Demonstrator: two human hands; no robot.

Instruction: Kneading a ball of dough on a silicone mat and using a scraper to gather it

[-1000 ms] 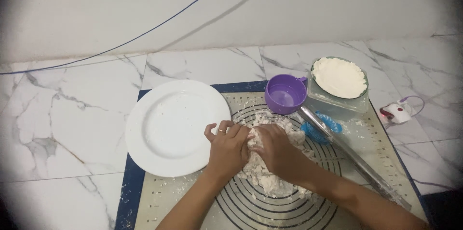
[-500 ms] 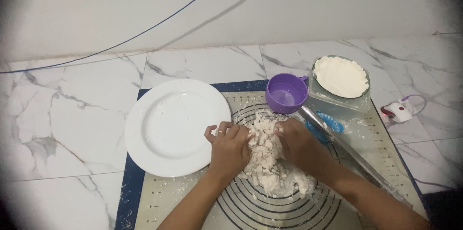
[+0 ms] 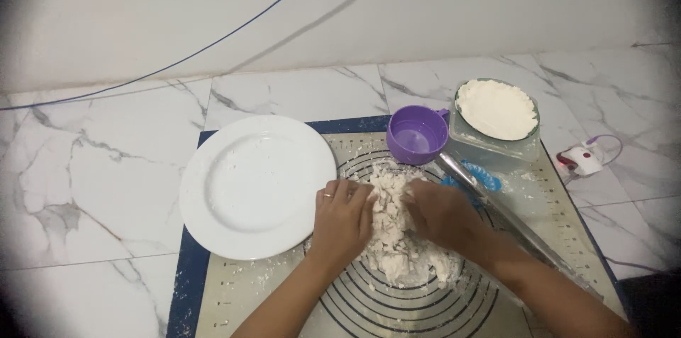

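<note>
A crumbly pale dough heap (image 3: 394,231) lies on a beige baking mat (image 3: 241,288) printed with dark rings. My left hand (image 3: 342,220), with a ring on one finger, presses against the heap's left side. My right hand (image 3: 445,214) pushes against its right side. Both hands cup the dough between them, fingers curled into it.
An empty white plate (image 3: 255,185) sits left of the dough, half on the mat. Behind the dough stand a purple cup (image 3: 417,135) and a clear container of flour (image 3: 496,111). A metal rolling pin (image 3: 511,221) and a blue lid (image 3: 482,176) lie right. A small red-and-white device (image 3: 580,159) rests on the marble floor.
My hands have parted slightly and slid down the sides of the dough, so more of the crumbly heap shows between them.
</note>
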